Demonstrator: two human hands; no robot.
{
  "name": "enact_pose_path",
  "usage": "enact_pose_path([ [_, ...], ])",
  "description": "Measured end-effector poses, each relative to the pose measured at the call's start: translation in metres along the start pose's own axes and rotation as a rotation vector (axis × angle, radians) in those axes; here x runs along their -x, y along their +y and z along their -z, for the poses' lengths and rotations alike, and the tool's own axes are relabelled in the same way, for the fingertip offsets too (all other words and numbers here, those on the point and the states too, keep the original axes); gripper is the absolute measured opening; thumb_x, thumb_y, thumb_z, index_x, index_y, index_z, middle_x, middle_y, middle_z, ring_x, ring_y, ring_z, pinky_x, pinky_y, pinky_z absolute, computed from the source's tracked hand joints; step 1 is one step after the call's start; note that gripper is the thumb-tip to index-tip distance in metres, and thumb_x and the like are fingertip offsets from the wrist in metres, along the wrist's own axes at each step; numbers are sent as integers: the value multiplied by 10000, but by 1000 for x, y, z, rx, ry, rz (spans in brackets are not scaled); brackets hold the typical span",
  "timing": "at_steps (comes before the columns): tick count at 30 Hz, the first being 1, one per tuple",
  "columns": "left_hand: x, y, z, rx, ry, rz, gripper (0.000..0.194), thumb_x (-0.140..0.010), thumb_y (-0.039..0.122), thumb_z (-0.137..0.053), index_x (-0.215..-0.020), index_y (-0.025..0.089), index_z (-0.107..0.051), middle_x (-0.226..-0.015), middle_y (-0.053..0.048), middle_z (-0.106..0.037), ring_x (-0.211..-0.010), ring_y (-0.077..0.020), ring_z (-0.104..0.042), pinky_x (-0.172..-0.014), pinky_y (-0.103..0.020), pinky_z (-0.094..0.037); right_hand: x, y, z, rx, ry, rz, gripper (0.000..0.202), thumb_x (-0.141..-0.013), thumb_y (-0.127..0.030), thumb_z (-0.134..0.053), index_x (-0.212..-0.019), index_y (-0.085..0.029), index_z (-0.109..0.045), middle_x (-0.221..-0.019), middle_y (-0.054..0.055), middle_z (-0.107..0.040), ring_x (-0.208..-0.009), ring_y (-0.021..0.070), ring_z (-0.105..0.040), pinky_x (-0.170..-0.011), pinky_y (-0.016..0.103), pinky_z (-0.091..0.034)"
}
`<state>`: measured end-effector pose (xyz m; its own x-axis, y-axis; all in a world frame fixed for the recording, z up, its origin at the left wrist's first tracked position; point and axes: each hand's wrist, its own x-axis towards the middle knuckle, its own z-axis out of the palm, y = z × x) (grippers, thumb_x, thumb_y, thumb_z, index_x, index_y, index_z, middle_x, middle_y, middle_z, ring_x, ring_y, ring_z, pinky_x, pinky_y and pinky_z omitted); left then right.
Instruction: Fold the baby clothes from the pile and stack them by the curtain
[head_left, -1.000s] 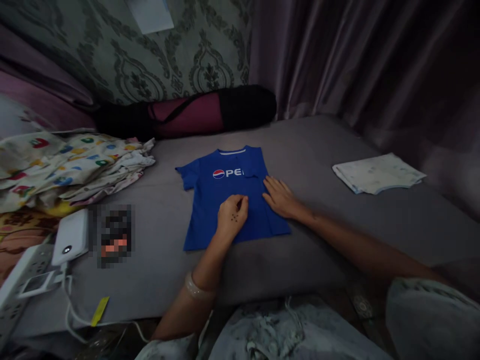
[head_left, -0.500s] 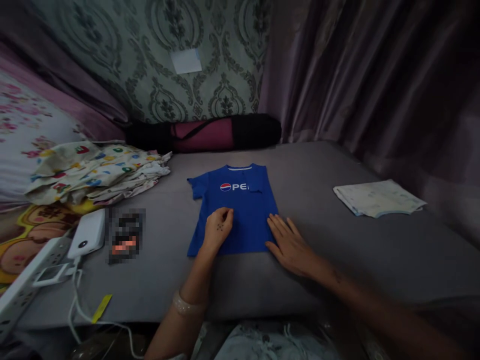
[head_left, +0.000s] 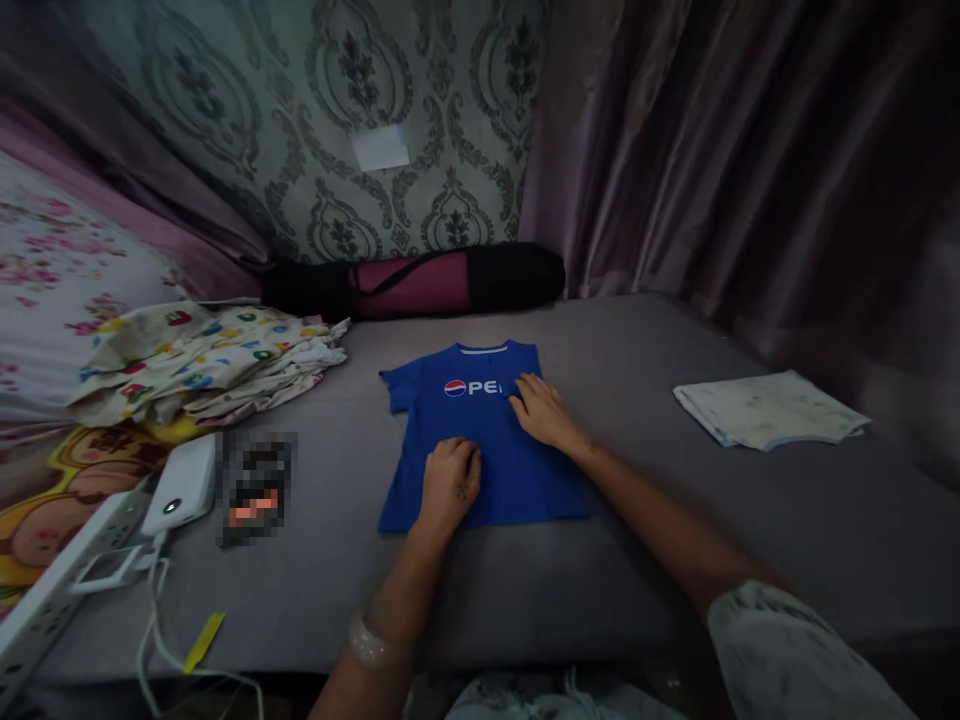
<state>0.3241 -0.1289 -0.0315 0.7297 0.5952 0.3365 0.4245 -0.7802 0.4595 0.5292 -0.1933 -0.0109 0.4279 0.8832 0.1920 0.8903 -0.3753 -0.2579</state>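
A blue T-shirt (head_left: 499, 490) with a round logo and the letters "PE" lies face up in front of me. Its right side is folded inward and covers the rest of the print, while the left sleeve sticks out. My left hand (head_left: 452, 478) rests on the lower middle of the shirt, its fingers curled in and no cloth visibly bunched in them. Higher up, on the folded right part near the lettering, lies my right hand (head_left: 546, 408), palm down with the fingers apart.
Off to the right is a folded pale garment (head_left: 772, 410). Patterned clothes (head_left: 202, 350) are heaped at the left, near a white power bank (head_left: 180, 482), a power strip (head_left: 67, 560) and cables. A black and maroon roll bag (head_left: 412, 283) lies along the wall.
My right hand has moved up and left from the shirt's right edge onto the folded part. My left hand stays low on the shirt. The view has shifted slightly.
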Motion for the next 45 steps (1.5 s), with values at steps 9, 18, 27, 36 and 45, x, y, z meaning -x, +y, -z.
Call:
enact_pose_path([
  [9, 2, -16, 0, -11, 37, 58, 204, -925, 219, -466, -926, 189, -668, -970, -78, -685, -934, -206, -615, -870, -350, -466, -63, -27, -17, 3, -25, -281, 343, -933, -327, -519, -1166, -92, -607, -1217, 189, -575, -1128, 270, -573, -920, 339, -456],
  [18, -50, -5, 11, 189, -216, 264, 236, -891, 303, -505, -861, 186, -707, -760, -39, -698, -740, -182, -638, -674, -278, -446, -75, -19, -19, -84, -28, -442, 316, -921, -162, -419, -1088, -106, -681, -1078, 213, -681, -1030, 279, -658, -838, 331, -487],
  [27, -182, 16, -53, 409, -146, 422, 486, -785, 405, -698, -1132, 68, -643, -994, -126, -708, -910, -212, -653, -770, -271, -479, -58, -3, -18, -294, 70, -529, 357, -959, -356, -412, -1048, -158, -695, -1045, 152, -716, -978, 236, -674, -788, 282, -475],
  [36, -207, 24, -88, 198, -108, 249, 354, -771, 148, -628, -1123, 110, -652, -1006, -112, -703, -937, -208, -650, -823, -278, -476, -59, 12, -23, -554, 61, -523, 244, -892, -198, -494, -977, -144, -717, -1043, 147, -722, -1030, 243, -662, -847, 287, -473],
  [45, -203, 1, -83, 81, -158, -234, 375, -844, 52, -433, -1131, 127, -663, -1066, -128, -636, -1047, -215, -574, -960, -326, -435, -69, 65, -2, -860, 23, -642, 252, -899, -121, -458, -971, -129, -700, -851, 81, -743, -630, 115, -683, -566, 185, -521],
])
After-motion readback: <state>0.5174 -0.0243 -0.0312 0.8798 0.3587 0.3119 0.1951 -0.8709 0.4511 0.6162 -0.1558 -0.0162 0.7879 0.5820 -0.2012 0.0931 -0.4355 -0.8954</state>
